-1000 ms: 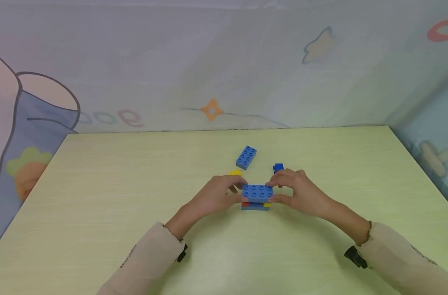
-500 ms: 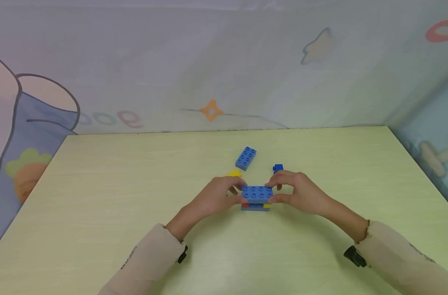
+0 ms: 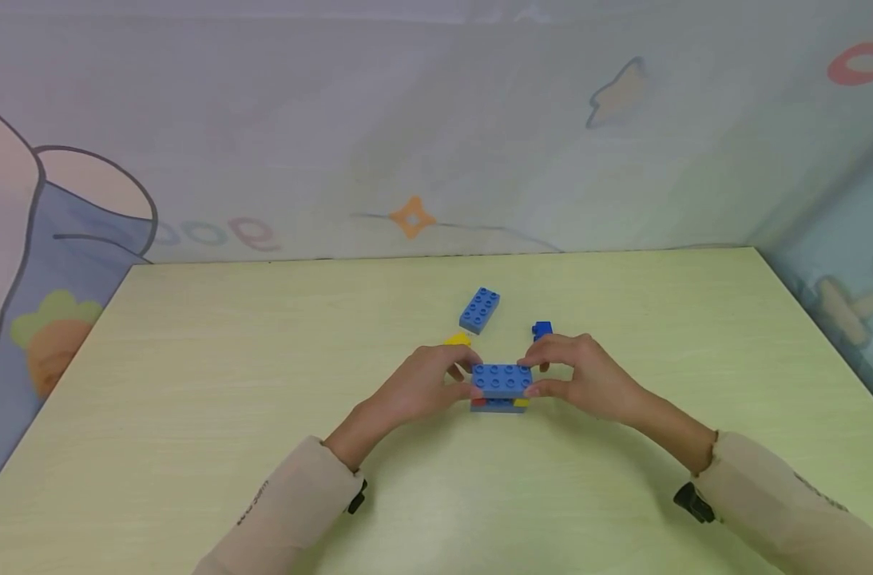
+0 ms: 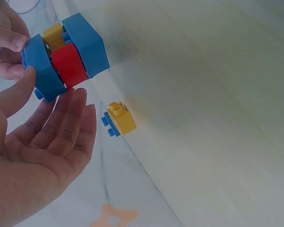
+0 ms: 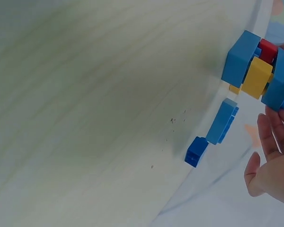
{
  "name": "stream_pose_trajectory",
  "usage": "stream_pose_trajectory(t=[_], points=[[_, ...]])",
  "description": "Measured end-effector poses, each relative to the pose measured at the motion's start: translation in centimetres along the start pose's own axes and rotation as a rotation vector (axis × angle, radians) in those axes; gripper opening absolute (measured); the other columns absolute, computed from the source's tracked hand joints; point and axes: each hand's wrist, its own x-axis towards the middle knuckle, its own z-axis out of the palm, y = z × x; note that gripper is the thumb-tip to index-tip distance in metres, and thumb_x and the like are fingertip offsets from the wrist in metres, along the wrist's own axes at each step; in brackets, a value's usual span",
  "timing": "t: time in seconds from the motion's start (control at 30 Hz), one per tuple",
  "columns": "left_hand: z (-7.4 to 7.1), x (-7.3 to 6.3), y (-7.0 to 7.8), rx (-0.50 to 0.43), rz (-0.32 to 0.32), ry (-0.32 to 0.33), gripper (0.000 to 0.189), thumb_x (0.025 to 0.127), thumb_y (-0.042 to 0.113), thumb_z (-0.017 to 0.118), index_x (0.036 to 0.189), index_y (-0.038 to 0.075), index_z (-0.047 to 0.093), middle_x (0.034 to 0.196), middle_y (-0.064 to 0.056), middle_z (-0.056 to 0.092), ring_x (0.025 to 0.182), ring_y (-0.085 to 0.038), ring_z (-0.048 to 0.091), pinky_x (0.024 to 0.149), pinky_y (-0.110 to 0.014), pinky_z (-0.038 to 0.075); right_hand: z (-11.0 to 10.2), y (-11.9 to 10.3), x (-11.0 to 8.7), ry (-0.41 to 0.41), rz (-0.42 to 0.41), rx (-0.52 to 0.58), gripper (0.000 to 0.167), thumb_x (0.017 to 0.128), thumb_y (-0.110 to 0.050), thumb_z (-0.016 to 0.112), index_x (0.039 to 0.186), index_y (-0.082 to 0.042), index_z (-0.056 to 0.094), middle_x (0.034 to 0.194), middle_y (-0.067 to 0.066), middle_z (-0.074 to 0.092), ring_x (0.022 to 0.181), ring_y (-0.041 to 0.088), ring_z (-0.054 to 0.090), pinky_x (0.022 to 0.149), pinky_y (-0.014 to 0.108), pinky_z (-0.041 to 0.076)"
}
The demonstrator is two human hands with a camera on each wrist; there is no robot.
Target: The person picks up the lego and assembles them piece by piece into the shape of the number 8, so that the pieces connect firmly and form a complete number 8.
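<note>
A long blue brick (image 3: 502,381) forms the top of a small stack. My left hand (image 3: 422,382) pinches its left end between thumb and fingers. At the opposite end, my right hand (image 3: 585,375) pinches the same brick. Under it sit a red brick (image 4: 70,66) on the left and a yellow brick (image 5: 256,78) on the right, with a gap between them. A second long blue brick (image 3: 497,407) lies at the bottom, on the table. Both wrist views show this layering from the side; whether the top brick is fully pressed down cannot be told.
Behind the stack, another long blue brick (image 3: 479,311) lies at an angle on the pale wooden table (image 3: 228,359). A small yellow brick (image 3: 458,339) is partly hidden behind the left hand. A dark blue brick (image 3: 542,328) lies behind the right fingers. Printed cloth (image 3: 479,120) hangs beyond the table.
</note>
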Motion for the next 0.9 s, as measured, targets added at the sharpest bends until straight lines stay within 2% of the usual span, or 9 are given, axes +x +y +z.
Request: stream_pose_trajectory(t=[0.17, 0.27, 0.7, 0.9], points=[[0.07, 0.07, -0.01, -0.007, -0.015, -0.004, 0.030, 0.086, 0.015, 0.065, 0.112, 0.003, 0.060, 0.107, -0.007, 0.062, 0.094, -0.020, 0.059, 0.077, -0.030, 0.048, 0.17, 0.10, -0.11, 0.011, -0.019, 0.006, 0.028, 0.071, -0.007, 0.076, 0.097, -0.002, 0.068, 0.090, 0.001, 0.065, 0.077, 0.021, 0.056, 0.069, 0.034, 0.042], [0.08, 0.08, -0.01, -0.003, -0.019, -0.003, 0.030, 0.086, 0.015, 0.065, 0.112, 0.003, 0.060, 0.106, -0.006, 0.062, 0.094, -0.019, 0.059, 0.077, -0.029, 0.048, 0.11, 0.22, -0.12, -0.004, 0.018, 0.050, 0.029, 0.071, -0.006, 0.076, 0.099, -0.002, 0.068, 0.092, 0.001, 0.065, 0.078, 0.022, 0.055, 0.066, 0.032, 0.047], [0.06, 0.17, 0.16, 0.011, -0.039, 0.002, 0.030, 0.085, 0.015, 0.065, 0.113, 0.003, 0.060, 0.105, -0.007, 0.062, 0.096, -0.021, 0.057, 0.079, -0.031, 0.047, 0.24, 0.30, -0.22, -0.016, 0.127, 0.086, 0.032, 0.070, -0.004, 0.076, 0.101, -0.003, 0.069, 0.092, -0.001, 0.064, 0.080, 0.020, 0.055, 0.069, 0.039, 0.047], [0.11, 0.24, 0.14, 0.009, -0.037, 0.004, 0.030, 0.085, 0.014, 0.065, 0.112, 0.002, 0.060, 0.104, -0.007, 0.062, 0.095, -0.021, 0.057, 0.078, -0.030, 0.047, 0.33, 0.42, -0.37, -0.009, 0.141, 0.100, 0.032, 0.070, -0.003, 0.076, 0.101, -0.002, 0.069, 0.092, 0.000, 0.064, 0.080, 0.024, 0.055, 0.069, 0.040, 0.047]])
